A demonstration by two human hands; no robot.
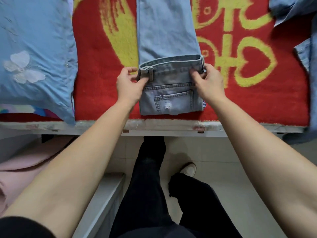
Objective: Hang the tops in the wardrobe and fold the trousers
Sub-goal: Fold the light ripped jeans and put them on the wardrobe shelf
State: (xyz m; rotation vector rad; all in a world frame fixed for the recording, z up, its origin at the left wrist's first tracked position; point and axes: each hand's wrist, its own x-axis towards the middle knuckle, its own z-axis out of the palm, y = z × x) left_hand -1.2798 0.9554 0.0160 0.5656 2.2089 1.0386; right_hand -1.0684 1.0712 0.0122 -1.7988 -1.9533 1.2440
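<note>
In the head view, your left grip (129,83) pinches one waistband corner of the light-blue trousers (169,36) beside a belt loop. Your right grip (208,81) pinches the opposite corner. Between both grips, the trousers lie on the red blanket (103,93), with the legs stretching beyond. A blue pillow (34,48) lies left of your left grip.

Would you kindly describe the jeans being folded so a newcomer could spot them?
On the red blanket with yellow characters, the light blue jeans lie in the middle. Unlike the denim garment at the right edge, they show a back pocket.
</note>
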